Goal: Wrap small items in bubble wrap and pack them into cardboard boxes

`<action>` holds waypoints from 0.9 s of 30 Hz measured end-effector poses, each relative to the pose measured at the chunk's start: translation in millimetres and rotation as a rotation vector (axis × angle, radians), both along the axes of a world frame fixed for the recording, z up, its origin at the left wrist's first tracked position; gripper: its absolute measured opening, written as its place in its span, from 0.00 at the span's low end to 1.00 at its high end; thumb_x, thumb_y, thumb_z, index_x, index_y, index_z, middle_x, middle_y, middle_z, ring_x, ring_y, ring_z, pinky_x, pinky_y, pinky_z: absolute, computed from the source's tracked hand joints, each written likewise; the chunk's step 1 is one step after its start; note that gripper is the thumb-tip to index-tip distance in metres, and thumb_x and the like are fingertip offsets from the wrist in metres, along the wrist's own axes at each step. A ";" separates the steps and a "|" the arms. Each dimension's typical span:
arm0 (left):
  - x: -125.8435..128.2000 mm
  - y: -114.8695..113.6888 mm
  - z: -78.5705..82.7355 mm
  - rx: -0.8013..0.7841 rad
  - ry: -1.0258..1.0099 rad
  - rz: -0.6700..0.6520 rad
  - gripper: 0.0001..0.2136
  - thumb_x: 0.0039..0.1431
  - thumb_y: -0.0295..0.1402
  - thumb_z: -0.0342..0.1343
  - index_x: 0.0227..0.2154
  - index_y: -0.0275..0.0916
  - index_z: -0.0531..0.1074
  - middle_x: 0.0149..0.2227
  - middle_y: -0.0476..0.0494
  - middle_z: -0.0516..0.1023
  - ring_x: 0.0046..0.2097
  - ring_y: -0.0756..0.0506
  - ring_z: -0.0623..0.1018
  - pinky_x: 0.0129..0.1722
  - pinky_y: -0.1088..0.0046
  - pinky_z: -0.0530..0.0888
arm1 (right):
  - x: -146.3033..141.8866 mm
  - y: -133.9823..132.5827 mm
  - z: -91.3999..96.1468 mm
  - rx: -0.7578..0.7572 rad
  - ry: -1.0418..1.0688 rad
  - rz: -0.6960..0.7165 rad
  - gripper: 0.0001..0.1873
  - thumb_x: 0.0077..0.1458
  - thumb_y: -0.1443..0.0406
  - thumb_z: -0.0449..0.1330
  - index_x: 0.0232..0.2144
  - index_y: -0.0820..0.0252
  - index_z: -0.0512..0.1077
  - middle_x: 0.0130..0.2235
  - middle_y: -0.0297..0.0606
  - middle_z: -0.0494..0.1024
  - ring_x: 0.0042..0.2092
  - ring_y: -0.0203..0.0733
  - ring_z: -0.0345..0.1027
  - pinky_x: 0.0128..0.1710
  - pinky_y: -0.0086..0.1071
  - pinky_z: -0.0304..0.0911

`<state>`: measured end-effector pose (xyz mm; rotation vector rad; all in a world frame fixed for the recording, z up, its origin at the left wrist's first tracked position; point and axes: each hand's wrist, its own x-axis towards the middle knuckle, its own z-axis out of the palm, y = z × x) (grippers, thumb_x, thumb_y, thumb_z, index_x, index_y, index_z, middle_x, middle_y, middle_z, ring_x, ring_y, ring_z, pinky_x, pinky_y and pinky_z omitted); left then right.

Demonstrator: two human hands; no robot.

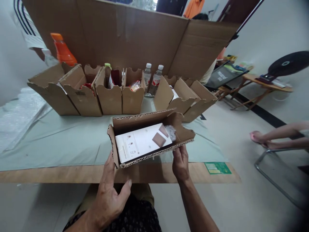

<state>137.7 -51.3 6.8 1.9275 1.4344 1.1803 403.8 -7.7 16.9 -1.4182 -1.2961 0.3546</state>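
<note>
An open-topped cardboard box is tilted toward me above the table's front edge. Inside it lies a white printed carton, with a crumpled clear plastic wrap at its right end. My left hand supports the box's left end; its fingertips are partly hidden behind the cardboard and its thumb sticks out, apart from it. At the lower right, my right hand grips the box's near side from below, fingers partly out of sight.
Several similar cardboard boxes stand along the table's back, before a tall cardboard panel. Two clear bottles stand between them; an orange bottle is at left. Bubble wrap lies left, a green card at the right front.
</note>
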 end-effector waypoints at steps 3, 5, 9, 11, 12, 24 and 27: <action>4.1 -1.2 -5.0 -0.019 -0.015 0.025 0.36 0.66 0.39 0.55 0.74 0.53 0.47 0.70 0.37 0.63 0.69 0.30 0.67 0.66 0.44 0.71 | 2.5 -6.4 -1.4 -0.003 0.029 0.028 0.27 0.67 0.49 0.52 0.62 0.51 0.69 0.56 0.45 0.78 0.61 0.54 0.70 0.62 0.49 0.66; 6.6 -1.5 -10.3 -0.045 -0.033 0.039 0.36 0.65 0.41 0.56 0.73 0.52 0.50 0.69 0.35 0.65 0.68 0.27 0.68 0.65 0.40 0.70 | 4.5 -7.4 -0.4 -0.014 0.048 0.020 0.26 0.67 0.49 0.52 0.62 0.50 0.68 0.58 0.44 0.77 0.62 0.54 0.69 0.63 0.49 0.65; 16.5 -4.2 -14.6 -0.050 -0.078 -0.014 0.39 0.64 0.38 0.57 0.74 0.51 0.46 0.72 0.33 0.59 0.71 0.26 0.64 0.65 0.38 0.69 | 12.7 17.5 5.1 0.002 0.068 -0.003 0.25 0.67 0.49 0.52 0.60 0.52 0.68 0.59 0.44 0.75 0.64 0.51 0.66 0.66 0.48 0.61; 24.0 -5.9 -11.0 -0.025 -0.114 -0.100 0.41 0.64 0.34 0.56 0.75 0.54 0.41 0.75 0.37 0.53 0.72 0.28 0.62 0.65 0.43 0.71 | 18.4 42.7 7.1 0.037 0.079 0.010 0.25 0.67 0.48 0.51 0.58 0.53 0.68 0.58 0.44 0.76 0.64 0.50 0.66 0.66 0.47 0.60; 27.9 -6.2 -8.4 -0.021 -0.119 -0.143 0.42 0.64 0.32 0.55 0.75 0.55 0.39 0.76 0.38 0.49 0.72 0.28 0.61 0.65 0.44 0.72 | 21.0 56.7 7.4 0.051 0.084 0.014 0.26 0.67 0.47 0.49 0.58 0.54 0.68 0.59 0.44 0.75 0.63 0.49 0.66 0.66 0.46 0.60; 66.9 9.2 -4.6 0.000 -0.062 -0.422 0.43 0.59 0.20 0.51 0.74 0.49 0.43 0.78 0.41 0.31 0.77 0.30 0.43 0.69 0.40 0.63 | 11.7 128.9 -26.3 0.096 0.122 0.051 0.39 0.66 0.40 0.44 0.69 0.53 0.61 0.71 0.43 0.62 0.73 0.53 0.52 0.73 0.52 0.46; 75.4 18.3 -4.7 -0.048 -0.075 -0.448 0.44 0.57 0.20 0.51 0.74 0.51 0.44 0.78 0.44 0.29 0.77 0.30 0.43 0.69 0.38 0.62 | 10.6 124.2 -31.6 0.063 0.073 0.089 0.40 0.66 0.39 0.41 0.70 0.52 0.59 0.72 0.41 0.62 0.72 0.52 0.53 0.72 0.51 0.51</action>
